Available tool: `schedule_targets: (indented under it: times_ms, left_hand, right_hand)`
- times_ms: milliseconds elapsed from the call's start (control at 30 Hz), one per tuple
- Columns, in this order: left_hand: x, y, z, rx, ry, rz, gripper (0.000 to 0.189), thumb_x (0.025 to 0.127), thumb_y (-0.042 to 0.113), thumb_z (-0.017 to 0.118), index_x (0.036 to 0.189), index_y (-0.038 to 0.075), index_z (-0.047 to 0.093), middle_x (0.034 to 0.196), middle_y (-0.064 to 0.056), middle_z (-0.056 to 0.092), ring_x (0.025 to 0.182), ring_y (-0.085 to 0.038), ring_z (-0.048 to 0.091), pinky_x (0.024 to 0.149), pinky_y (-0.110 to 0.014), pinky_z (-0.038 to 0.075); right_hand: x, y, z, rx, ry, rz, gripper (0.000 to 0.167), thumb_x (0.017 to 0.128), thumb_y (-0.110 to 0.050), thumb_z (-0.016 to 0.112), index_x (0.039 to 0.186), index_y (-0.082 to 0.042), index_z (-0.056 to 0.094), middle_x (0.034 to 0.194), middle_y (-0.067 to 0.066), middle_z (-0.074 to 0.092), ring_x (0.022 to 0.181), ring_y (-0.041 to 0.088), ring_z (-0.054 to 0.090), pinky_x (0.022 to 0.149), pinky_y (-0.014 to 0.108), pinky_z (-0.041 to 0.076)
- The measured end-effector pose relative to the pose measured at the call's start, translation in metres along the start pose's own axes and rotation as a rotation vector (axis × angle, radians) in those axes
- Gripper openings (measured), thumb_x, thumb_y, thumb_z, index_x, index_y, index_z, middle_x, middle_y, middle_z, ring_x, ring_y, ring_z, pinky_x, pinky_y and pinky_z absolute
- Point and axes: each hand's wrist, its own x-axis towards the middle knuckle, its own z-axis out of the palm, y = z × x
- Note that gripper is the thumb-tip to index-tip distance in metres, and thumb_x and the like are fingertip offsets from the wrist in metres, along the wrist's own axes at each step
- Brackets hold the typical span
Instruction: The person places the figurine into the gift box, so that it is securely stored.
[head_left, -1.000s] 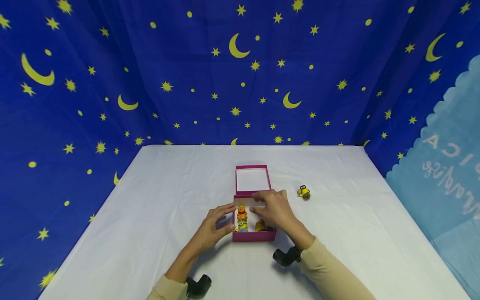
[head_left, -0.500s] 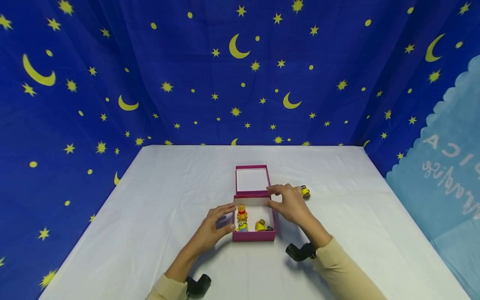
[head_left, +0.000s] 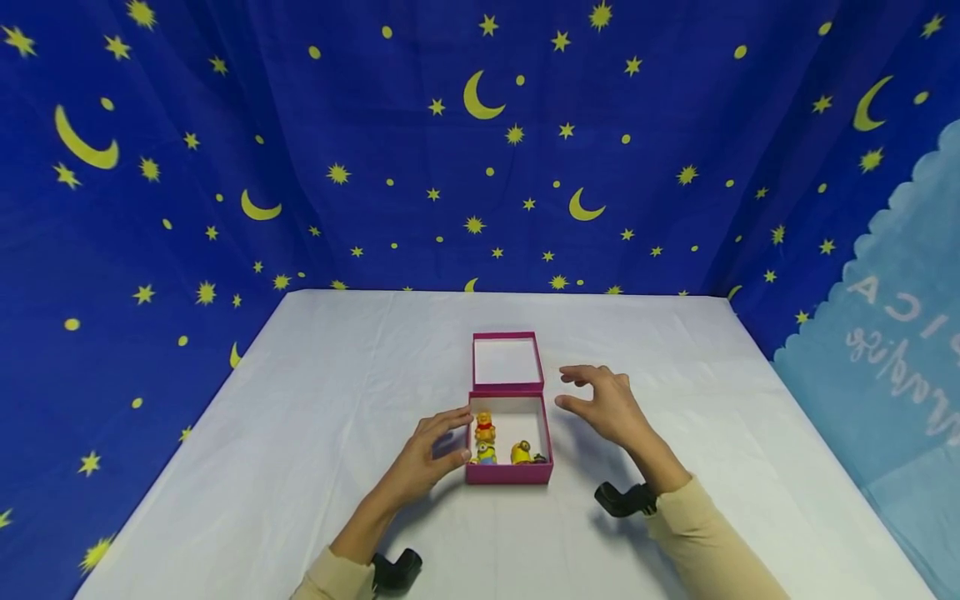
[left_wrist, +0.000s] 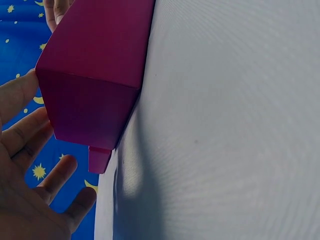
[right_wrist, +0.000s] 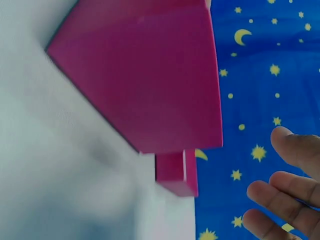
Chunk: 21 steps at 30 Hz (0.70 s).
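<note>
Two hands [head_left: 426, 458] [head_left: 606, 406], left touching box [head_left: 508, 474] edge, right well apart

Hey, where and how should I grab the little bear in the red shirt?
Probably pinch the bear by its head, from above and slightly right. The box is open, its left wall is close beside the bear, the blue-clad goggled figure is right by its feet, and bare box floor lies to its right. Whether it stands or lies, I can't tell.
</note>
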Motion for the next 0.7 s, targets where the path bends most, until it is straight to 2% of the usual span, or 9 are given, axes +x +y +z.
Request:
schedule_targets:
  times_ms: [300,500,700]
  left_hand:
    - [0.002,-0.001,0.001,0.002,-0.024,-0.056,0.050,0.086,0.020,0.068,0.133,0.012,0.054,0.147,0.006,0.044,0.131,-0.020,0.035,0.108,-0.052,0.029]
    - [0.001,-0.001,0.002,-0.006,-0.024,-0.049,0.050,0.086,0.021,0.068,0.133,0.012,0.053,0.147,0.005,0.044,0.131,-0.021,0.035,0.108,-0.054,0.028]
    - [0.000,-0.001,0.001,-0.003,-0.022,-0.048,0.051,0.086,0.023,0.068,0.133,0.013,0.053,0.147,0.004,0.043,0.131,-0.021,0.035,0.108,-0.054,0.028]
  right_hand:
    - [-0.001,0.022,-0.007,-0.002,0.000,0.020,0.049,0.080,-0.027,0.074,0.123,-0.009,0.061,0.115,0.010,0.068,0.101,0.027,0.061,0.085,0.040,0.028]
    - [-0.002,0.035,-0.009,-0.011,0.006,0.050,0.049,0.080,-0.026,0.074,0.124,-0.009,0.060,0.117,0.013,0.066,0.101,0.029,0.060,0.084,0.041,0.027]
    - [-0.002,0.048,-0.012,0.004,0.015,0.068,0.050,0.080,-0.025,0.075,0.125,-0.008,0.059,0.113,0.016,0.066,0.103,0.033,0.058,0.090,0.048,0.028]
